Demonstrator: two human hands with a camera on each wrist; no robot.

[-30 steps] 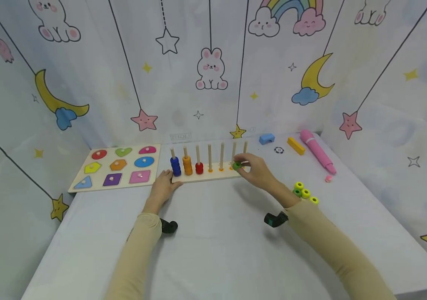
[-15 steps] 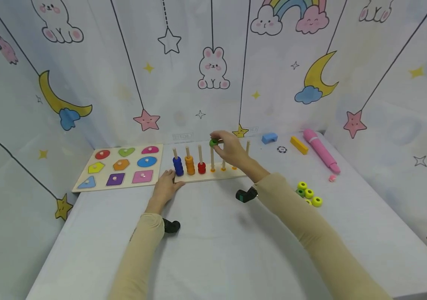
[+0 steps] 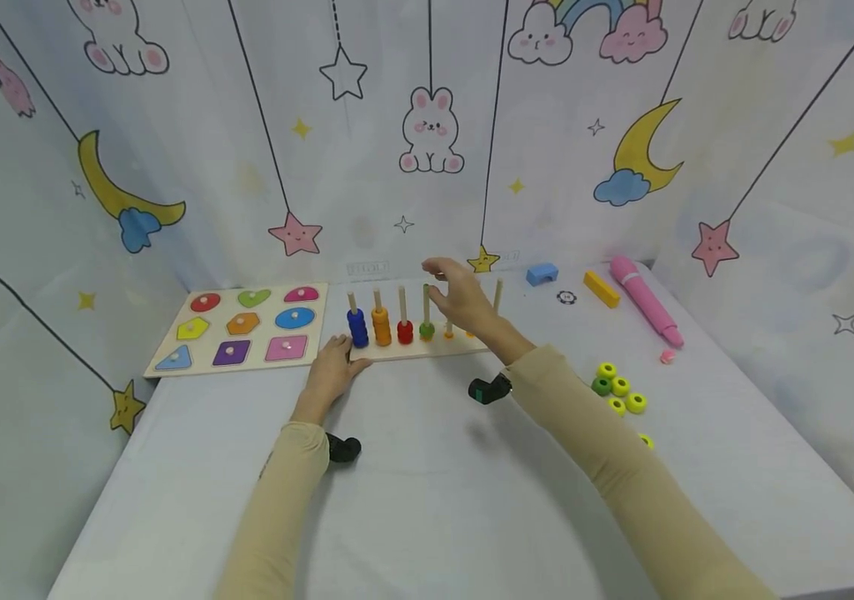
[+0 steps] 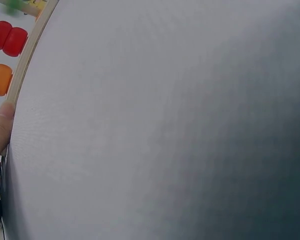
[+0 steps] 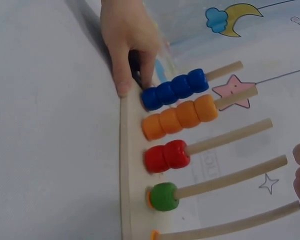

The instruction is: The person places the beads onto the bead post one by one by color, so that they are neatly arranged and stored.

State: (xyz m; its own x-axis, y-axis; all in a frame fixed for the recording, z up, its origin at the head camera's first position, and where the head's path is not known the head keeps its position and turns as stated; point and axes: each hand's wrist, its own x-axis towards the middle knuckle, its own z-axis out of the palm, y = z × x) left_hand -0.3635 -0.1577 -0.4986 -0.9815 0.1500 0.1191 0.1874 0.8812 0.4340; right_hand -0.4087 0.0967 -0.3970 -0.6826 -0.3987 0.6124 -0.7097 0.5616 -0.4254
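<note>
A wooden peg board (image 3: 397, 352) stands at the back of the table, its upright pegs carrying blue beads (image 5: 175, 90), orange beads (image 5: 180, 117), two red beads (image 5: 166, 156) and one green bead (image 5: 164, 196). My left hand (image 3: 331, 371) grips the board's left end, thumb at the front edge and fingers behind. That thumb (image 4: 2, 122) also shows in the left wrist view. Over the green bead's peg, my right hand (image 3: 464, 296) hovers near the top with thumb and fingers apart, nothing between them. It hides parts of the pegs to the right.
Loose yellow-green beads (image 3: 636, 403) and a darker green bead (image 3: 601, 386) lie on the right. Behind them are a pink marker (image 3: 647, 302), a yellow block (image 3: 601, 289) and a blue block (image 3: 542, 274). A shape puzzle board (image 3: 257, 329) lies on the left.
My right hand has carried the green bead leftward to the fourth peg and let it go; the bead has dropped to the peg's foot. The left hand has stayed on the board's end.
</note>
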